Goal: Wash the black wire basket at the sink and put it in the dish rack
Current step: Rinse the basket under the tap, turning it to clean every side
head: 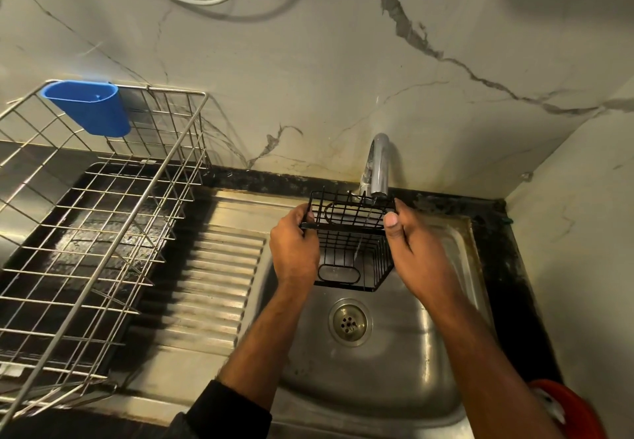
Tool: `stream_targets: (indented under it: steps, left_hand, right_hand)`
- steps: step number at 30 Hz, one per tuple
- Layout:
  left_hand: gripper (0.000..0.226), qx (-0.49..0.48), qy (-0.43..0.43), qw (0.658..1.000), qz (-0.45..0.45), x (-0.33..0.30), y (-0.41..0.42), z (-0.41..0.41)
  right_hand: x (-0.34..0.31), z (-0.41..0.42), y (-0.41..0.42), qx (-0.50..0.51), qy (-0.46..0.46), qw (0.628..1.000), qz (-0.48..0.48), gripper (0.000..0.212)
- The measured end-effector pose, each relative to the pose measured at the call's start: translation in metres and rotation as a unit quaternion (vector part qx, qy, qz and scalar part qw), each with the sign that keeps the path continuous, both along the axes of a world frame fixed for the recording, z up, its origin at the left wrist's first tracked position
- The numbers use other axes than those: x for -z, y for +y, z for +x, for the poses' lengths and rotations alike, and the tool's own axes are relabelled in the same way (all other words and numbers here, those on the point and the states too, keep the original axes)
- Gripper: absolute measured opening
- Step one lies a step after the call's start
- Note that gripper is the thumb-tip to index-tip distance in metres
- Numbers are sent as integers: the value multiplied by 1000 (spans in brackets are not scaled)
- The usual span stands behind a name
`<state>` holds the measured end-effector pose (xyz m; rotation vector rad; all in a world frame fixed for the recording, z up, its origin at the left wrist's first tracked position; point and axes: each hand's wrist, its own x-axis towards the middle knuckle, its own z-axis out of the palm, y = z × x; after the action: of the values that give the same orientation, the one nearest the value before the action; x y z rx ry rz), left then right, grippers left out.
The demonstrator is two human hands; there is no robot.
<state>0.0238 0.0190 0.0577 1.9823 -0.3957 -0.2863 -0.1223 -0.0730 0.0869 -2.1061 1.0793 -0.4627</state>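
Observation:
A small black wire basket [350, 243] hangs over the steel sink [422, 363], right under the chrome tap [378, 167]. A thin stream of water runs from the tap through the basket. My left hand [295, 250] grips its left rim and side. My right hand [417, 246] holds the right rim, thumb pressed on the top wire. The basket tilts with its open top toward the wall. The metal dish rack [103, 219] stands at the left on a black tray.
A blue plastic cup [87, 107] hangs on the rack's back edge. The ribbed steel drainboard [212, 287] lies between rack and sink bowl. The drain [349, 322] sits below the basket. A red object [569, 407] shows at the bottom right. Marble wall stands behind.

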Motion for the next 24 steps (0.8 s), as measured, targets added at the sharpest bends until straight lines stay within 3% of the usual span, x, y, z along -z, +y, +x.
stream_targets:
  steps: [24]
  left_hand:
    - [32,0,16,1000,-12,-7,6,-10]
  right_hand:
    - [0,-10,-3,10,-2,996,-89,64]
